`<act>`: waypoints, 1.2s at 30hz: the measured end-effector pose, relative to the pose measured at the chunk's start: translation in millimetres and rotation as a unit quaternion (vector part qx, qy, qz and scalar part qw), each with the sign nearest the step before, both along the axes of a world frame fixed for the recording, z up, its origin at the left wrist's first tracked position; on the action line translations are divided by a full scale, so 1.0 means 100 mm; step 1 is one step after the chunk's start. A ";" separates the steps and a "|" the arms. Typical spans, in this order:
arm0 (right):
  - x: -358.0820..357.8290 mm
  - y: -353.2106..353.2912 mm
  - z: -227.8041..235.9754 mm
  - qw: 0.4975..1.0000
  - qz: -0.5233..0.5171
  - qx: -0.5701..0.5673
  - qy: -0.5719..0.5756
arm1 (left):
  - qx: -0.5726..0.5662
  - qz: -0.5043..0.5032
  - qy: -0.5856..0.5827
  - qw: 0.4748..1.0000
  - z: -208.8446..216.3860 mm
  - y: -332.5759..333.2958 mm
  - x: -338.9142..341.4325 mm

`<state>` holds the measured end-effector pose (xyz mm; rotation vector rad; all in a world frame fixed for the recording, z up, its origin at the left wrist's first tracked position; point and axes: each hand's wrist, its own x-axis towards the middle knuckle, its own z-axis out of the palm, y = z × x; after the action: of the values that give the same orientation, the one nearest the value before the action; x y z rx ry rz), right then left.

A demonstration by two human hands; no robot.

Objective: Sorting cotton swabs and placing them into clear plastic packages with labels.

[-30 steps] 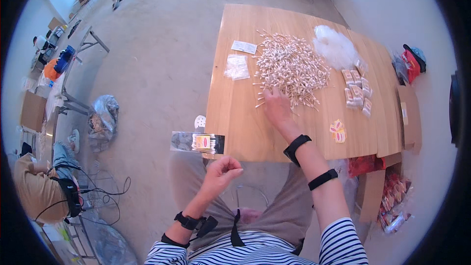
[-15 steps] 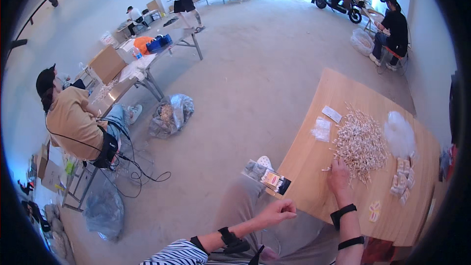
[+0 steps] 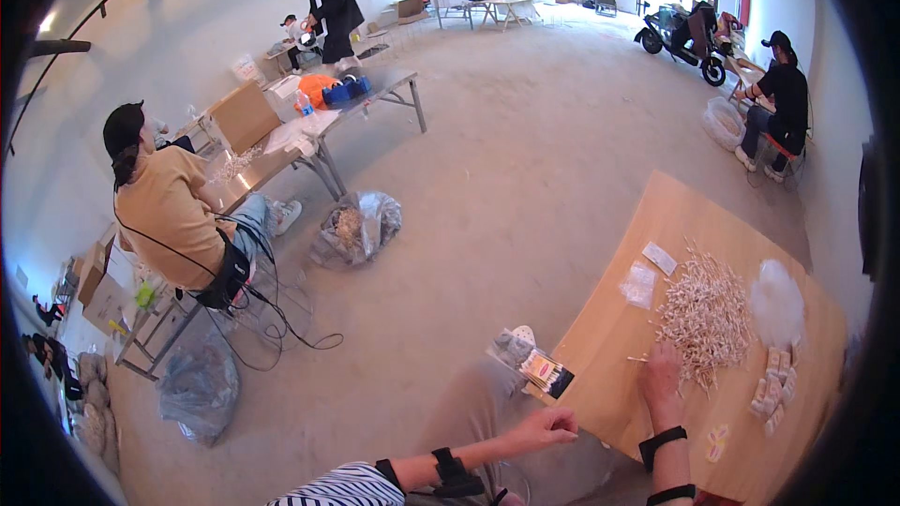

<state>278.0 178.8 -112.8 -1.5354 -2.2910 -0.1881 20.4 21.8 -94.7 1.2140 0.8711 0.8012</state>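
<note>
Over the table's left part, my right hand rests at the near left edge of a heap of cotton swabs, fingers bent together. One cotton swab sticks out beside its fingertips and seems pinched, though the grip is partly hidden. My left hand hovers off the table's near edge with its fingers curled closed; whatever it may hold is hidden. A printed pack of cotton swabs lies at the near left corner, close to that hand.
The wooden table also bears clear plastic bags, small white packs, flat clear packets and yellow-white labels. A person in tan sits at a long table on the left; others work farther off. Bags stand on the floor.
The whole view has shifted, so the table appears lower and farther right. My hands keep about the same places relative to it. The standing person has moved left.
</note>
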 end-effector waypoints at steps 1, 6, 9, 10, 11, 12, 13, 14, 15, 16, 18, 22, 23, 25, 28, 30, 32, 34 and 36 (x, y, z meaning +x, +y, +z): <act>-0.03 -0.04 0.09 1.000 -0.007 0.013 0.001 | 0.001 0.002 0.002 1.000 0.03 0.00 0.00; -0.19 -0.27 0.13 0.999 -0.008 -0.019 -0.034 | 0.063 0.029 0.010 0.998 -0.10 0.02 0.11; -0.36 -0.36 -0.06 0.991 0.010 -0.130 0.013 | 0.060 0.015 0.123 0.990 0.03 0.06 0.09; -0.44 -0.35 -0.05 0.994 0.051 -0.087 0.044 | 0.108 0.015 0.160 0.981 0.01 0.09 0.06; -0.52 -0.37 -0.04 0.993 0.035 -0.095 0.064 | 0.158 0.015 0.194 0.968 0.01 0.10 0.04; -0.53 -0.39 0.00 0.994 0.021 -0.082 0.069 | 0.193 0.013 0.222 0.956 0.06 0.10 0.05; -0.49 -0.41 0.03 0.995 0.008 -0.066 0.076 | 0.230 0.013 0.252 0.940 0.10 0.11 0.07; -0.43 -0.41 0.05 0.995 -0.008 -0.078 0.068 | 0.221 -0.002 0.240 0.945 0.10 0.12 0.10; -0.32 -0.41 0.10 0.992 -0.053 -0.068 0.095 | 0.261 -0.004 0.246 0.933 0.11 0.13 0.15; -0.25 -0.42 0.11 0.986 -0.089 -0.056 0.126 | 0.299 0.001 0.259 0.918 0.11 0.14 0.18; -0.11 -0.48 0.17 0.982 -0.111 -0.056 0.140 | 0.310 -0.016 0.274 0.910 0.12 0.12 0.25; -0.08 -0.57 0.15 0.982 -0.106 -0.070 0.140 | 0.365 -0.037 0.351 0.862 0.05 0.15 0.34; -0.14 -0.57 0.15 0.982 -0.106 -0.075 0.141 | 0.361 -0.039 0.352 0.863 0.02 0.16 0.36; -0.26 -0.55 0.18 0.979 -0.109 -0.066 0.157 | 0.380 -0.020 0.367 0.849 0.01 0.23 0.41; -0.26 -0.42 0.05 0.980 -0.143 -0.048 0.127 | 0.381 -0.024 0.376 0.844 0.11 0.25 0.45; -0.27 -0.38 0.01 0.982 -0.146 -0.067 0.099 | 0.379 -0.032 0.383 0.842 0.03 0.24 0.44; -0.33 -0.39 -0.02 0.983 -0.146 -0.085 0.069 | 0.375 -0.037 0.389 0.841 0.01 0.23 0.44; -0.38 -0.45 -0.04 0.985 -0.127 -0.104 0.060 | 0.374 -0.040 0.396 0.837 0.00 0.24 0.45; -0.41 -0.51 -0.04 0.982 -0.127 -0.128 0.062 | 0.370 -0.045 0.397 0.839 0.02 0.24 0.45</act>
<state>236.5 127.9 -116.4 -1.9096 -2.0810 0.1381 65.8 46.2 -93.2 2.3609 1.1912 0.5450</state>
